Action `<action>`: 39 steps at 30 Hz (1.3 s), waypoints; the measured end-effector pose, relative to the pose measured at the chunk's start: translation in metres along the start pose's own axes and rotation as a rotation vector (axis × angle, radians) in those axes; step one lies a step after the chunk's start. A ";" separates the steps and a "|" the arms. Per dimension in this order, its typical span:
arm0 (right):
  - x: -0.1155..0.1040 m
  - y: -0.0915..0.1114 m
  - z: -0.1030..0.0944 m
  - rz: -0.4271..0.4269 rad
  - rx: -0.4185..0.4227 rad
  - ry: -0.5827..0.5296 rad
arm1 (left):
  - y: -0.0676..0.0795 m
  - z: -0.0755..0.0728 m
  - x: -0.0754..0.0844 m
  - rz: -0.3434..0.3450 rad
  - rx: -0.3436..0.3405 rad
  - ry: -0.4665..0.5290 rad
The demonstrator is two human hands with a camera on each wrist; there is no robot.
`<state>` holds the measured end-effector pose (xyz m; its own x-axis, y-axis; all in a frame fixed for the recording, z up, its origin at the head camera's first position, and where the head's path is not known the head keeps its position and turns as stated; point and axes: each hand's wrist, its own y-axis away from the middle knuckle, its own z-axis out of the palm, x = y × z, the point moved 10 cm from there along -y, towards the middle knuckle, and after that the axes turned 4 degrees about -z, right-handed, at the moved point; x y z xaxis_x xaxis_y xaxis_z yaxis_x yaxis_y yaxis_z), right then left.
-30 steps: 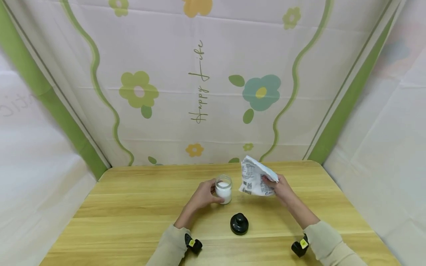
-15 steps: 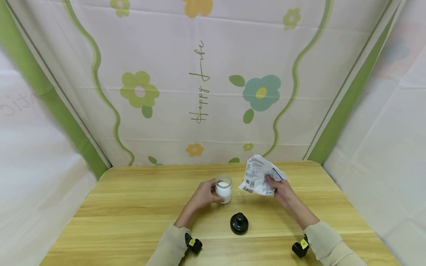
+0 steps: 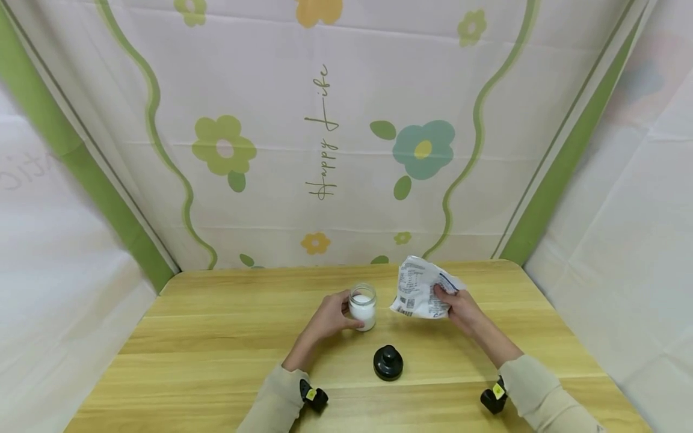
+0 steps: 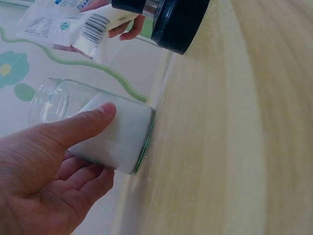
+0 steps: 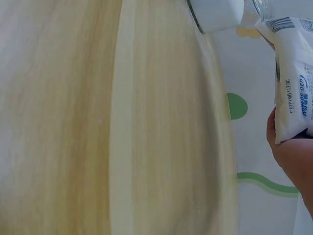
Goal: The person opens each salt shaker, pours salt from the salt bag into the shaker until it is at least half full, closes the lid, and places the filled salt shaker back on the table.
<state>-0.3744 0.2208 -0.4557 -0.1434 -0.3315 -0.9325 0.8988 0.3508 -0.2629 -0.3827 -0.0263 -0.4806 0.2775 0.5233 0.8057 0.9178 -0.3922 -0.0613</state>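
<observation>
An open glass jar (image 3: 363, 310) stands upright on the table, filled partway with something white. My left hand (image 3: 331, 316) grips it from the left; in the left wrist view the thumb lies along the near side of the jar (image 4: 115, 132) and the fingers curl round below. To the jar's right, my right hand (image 3: 462, 308) holds a white printed bag (image 3: 419, 288) above the table, thumb on its front. The right wrist view shows the bag (image 5: 296, 83) at the edge, its crumpled side toward the jar. Most of the right fingers are hidden behind it.
A black lid (image 3: 388, 362) with a knob lies on the wooden table (image 3: 227, 337), in front of the jar and between the forearms. A curtain (image 3: 325, 216) with printed flowers hangs behind the table's far edge, with white cloth at both sides.
The bag in my right hand has turned from a tilted, narrower view to show more of its printed face, with its top moved rightward. My left hand and the jar have stayed put.
</observation>
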 end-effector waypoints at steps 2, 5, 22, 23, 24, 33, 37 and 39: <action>0.003 0.000 -0.002 0.028 0.002 0.032 | 0.000 0.000 0.000 0.002 0.002 -0.002; 0.008 0.000 -0.005 0.066 -0.007 0.077 | -0.001 0.000 -0.001 -0.006 0.001 0.002; 0.025 -0.002 -0.017 0.159 -0.093 0.517 | 0.000 -0.001 0.002 0.013 0.004 0.002; 0.024 -0.002 -0.017 0.154 -0.099 0.566 | 0.000 -0.001 0.002 0.009 0.002 0.004; 0.021 -0.001 -0.017 0.144 -0.103 0.610 | 0.000 -0.001 0.002 0.007 0.000 0.002; -0.004 0.011 -0.024 0.117 0.052 0.904 | -0.001 -0.002 0.003 0.012 -0.004 0.022; -0.010 0.016 -0.020 0.098 0.098 1.089 | -0.001 -0.001 0.002 0.008 -0.008 0.022; -0.012 0.017 -0.017 0.084 0.100 1.153 | -0.001 -0.001 0.001 0.013 -0.007 0.019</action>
<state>-0.3645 0.2459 -0.4535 -0.3277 0.7026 -0.6317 0.9448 0.2462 -0.2163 -0.3837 -0.0260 -0.4788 0.2839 0.5036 0.8160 0.9121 -0.4043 -0.0679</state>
